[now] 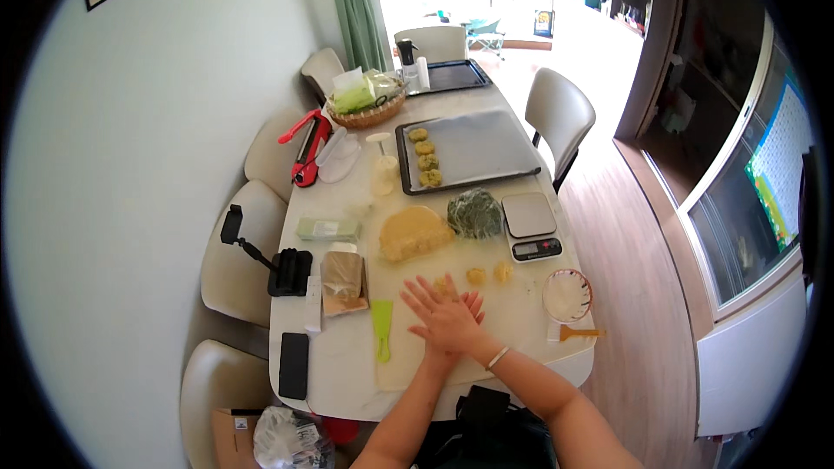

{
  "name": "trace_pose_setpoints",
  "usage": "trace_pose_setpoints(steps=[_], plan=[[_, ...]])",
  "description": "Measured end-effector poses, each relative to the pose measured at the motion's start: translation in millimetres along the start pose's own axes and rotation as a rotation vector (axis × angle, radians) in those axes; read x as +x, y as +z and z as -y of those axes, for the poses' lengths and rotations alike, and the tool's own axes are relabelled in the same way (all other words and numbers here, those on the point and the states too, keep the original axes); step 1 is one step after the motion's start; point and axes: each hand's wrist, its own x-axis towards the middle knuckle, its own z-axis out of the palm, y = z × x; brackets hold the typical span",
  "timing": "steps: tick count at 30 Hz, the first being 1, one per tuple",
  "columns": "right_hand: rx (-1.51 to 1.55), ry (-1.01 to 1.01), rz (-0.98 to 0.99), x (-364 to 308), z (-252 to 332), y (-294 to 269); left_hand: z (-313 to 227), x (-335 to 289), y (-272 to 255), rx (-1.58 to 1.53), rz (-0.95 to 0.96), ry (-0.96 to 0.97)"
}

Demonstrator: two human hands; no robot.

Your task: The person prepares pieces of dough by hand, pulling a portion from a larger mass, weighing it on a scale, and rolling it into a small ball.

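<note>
My right hand lies crosswise over my left hand, palm to palm, with its fingers stretched out and spread. Under it, my left hand shows mostly its fingertips, extended to the right. Whatever may be between the palms is hidden. Just beyond the fingers sits a yellowish dough piece, partly covered. Two small dough lumps, one and another, rest to its right. Farther off are a large flat mass of yellow dough and a dark green mound in clear plastic wrap. A pale mat lies beneath my hands.
A lined baking tray bears several round dough pieces. Right are a kitchen scale, a glass bowl and a brush. Left are a green scraper, a brown package, a phone and a black stand.
</note>
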Motion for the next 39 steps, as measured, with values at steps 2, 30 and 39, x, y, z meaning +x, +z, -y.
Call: trace_pose_setpoints(steps=[2,30,39], plan=[[0.016,0.059,0.000,-2.7,-5.9,-1.4,-0.1,-2.3,0.0,0.002,-0.003,0.004],[0.068,-0.007,-0.072,-10.4,3.3,3.0,-3.6,-13.8,9.4,-0.021,-0.218,-0.067],[0.073,-0.097,0.092,-44.7,-1.0,-3.7,17.9,-7.2,-26.6,-0.437,0.052,-0.060]])
